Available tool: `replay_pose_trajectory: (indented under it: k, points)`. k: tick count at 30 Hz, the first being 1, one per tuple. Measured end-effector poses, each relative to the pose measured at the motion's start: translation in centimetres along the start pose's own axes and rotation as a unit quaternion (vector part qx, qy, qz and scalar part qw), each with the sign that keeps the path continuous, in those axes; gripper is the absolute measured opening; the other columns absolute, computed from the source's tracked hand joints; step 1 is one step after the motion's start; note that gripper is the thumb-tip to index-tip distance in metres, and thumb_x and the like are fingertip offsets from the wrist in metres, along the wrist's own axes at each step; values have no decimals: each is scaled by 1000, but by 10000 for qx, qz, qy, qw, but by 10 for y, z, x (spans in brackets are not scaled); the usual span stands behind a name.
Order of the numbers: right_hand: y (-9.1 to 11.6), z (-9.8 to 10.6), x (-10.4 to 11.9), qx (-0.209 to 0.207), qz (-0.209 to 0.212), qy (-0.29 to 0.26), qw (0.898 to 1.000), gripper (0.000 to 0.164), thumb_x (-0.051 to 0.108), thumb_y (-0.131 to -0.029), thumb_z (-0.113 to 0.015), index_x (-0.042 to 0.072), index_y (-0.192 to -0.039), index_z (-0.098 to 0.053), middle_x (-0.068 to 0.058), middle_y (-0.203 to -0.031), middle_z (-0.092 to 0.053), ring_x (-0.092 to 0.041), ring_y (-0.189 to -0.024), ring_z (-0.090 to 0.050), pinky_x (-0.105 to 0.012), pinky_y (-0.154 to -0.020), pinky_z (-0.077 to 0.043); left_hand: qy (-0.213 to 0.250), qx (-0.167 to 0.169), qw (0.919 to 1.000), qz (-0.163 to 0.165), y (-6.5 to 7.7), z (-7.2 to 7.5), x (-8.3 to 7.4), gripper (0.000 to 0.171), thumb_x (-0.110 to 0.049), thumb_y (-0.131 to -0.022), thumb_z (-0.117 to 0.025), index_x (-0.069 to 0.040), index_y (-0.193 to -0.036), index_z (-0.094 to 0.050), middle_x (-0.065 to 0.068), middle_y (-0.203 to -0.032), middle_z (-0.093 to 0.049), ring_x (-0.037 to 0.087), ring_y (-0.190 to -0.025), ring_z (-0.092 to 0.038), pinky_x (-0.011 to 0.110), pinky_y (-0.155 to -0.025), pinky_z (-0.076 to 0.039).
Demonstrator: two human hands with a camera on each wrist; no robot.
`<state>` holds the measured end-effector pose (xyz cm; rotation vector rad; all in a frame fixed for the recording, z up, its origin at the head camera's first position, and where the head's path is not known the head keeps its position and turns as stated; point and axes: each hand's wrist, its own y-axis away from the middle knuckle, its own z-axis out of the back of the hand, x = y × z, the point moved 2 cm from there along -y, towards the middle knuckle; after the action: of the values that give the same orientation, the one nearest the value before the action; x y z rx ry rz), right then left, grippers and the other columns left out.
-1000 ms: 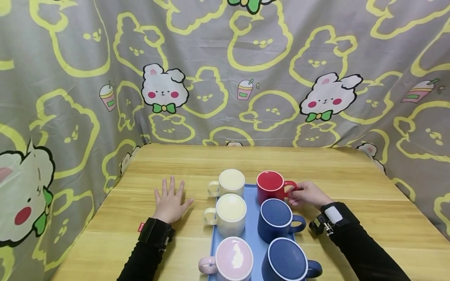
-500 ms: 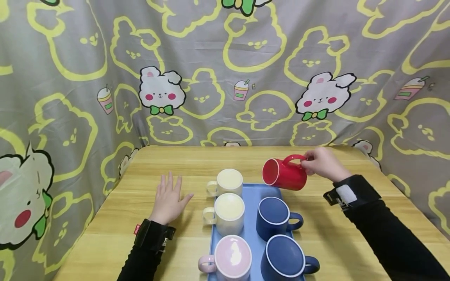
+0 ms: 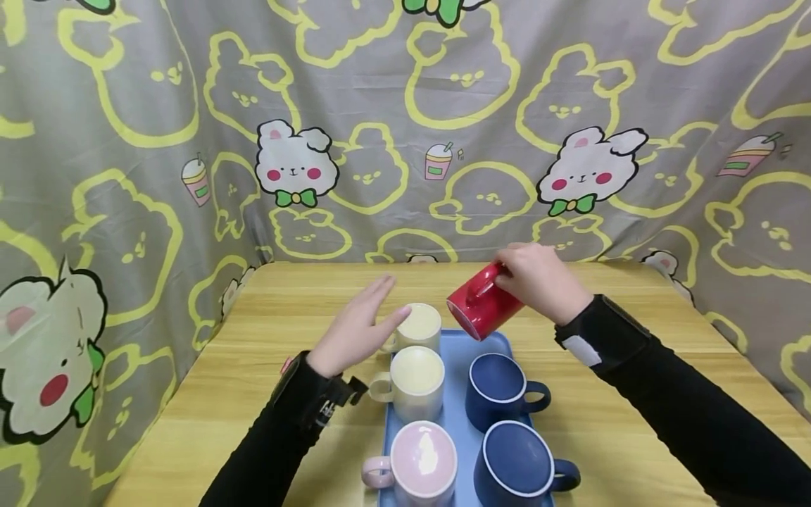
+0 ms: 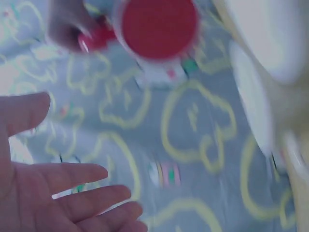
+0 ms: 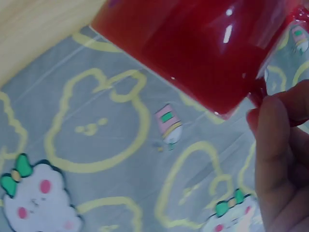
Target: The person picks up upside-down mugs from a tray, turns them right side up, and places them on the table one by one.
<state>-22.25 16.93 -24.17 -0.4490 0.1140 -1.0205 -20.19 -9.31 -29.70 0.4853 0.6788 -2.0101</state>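
Note:
My right hand [image 3: 543, 283] grips the handle of a red mug [image 3: 486, 304] and holds it tilted in the air over the far right end of a blue tray [image 3: 459, 429]. In the right wrist view the thumb and fingers pinch the red handle. My left hand [image 3: 357, 329] is raised beside the far pale yellow mug [image 3: 421, 325], fingers straight and thumb spread, holding nothing. From the left wrist view, the round end of the red mug [image 4: 159, 26] faces the open left palm [image 4: 29, 198].
On the tray's left side stand another pale yellow mug [image 3: 417, 384] and a pink mug [image 3: 423, 461]. Two dark blue mugs [image 3: 497, 391] line its right side, handles outward. The wooden table [image 3: 304, 289] ends at a patterned grey curtain [image 3: 374, 91].
My right hand has lifted the red mug off the tray's far right corner, tilted it and brought it leftward. My left hand has risen from the table and moved right, toward the mug.

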Motion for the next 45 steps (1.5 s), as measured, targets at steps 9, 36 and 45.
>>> replay_pose_trajectory:
  k: [9,36,45]
  points:
    - [-4,-3,34,-163,847,445,9953,18,1,-76,-80,-5,-88,-69,-17,-81,-67,-29,-71,-66,-40,-67,-58,1432,671,9874,55,-49,-11,-44,41,-26,-99,-56,-1,-132,-58,12,-123,-63,22,-106,-62,30,-87,-52]
    - [6,-6,39,-495,1401,-689,9865,25,3,-75,-82,-2,-98,-73,-12,-85,-69,-25,-74,-67,-38,-66,-58,3493,2396,9026,768,-64,-11,-56,28,-8,-103,-40,-1,-78,-49,4,-63,-45,13,-59,-45,24,-62,-43]
    - [32,4,1,-2097,1186,-999,9654,31,-8,-70,-81,-5,-99,-74,-11,-84,-72,-21,-69,-68,-27,-64,-56,5111,1974,8252,1370,-54,6,-34,26,-8,-105,-36,-4,-88,-55,1,-73,-55,10,-67,-59,25,-75,-49]
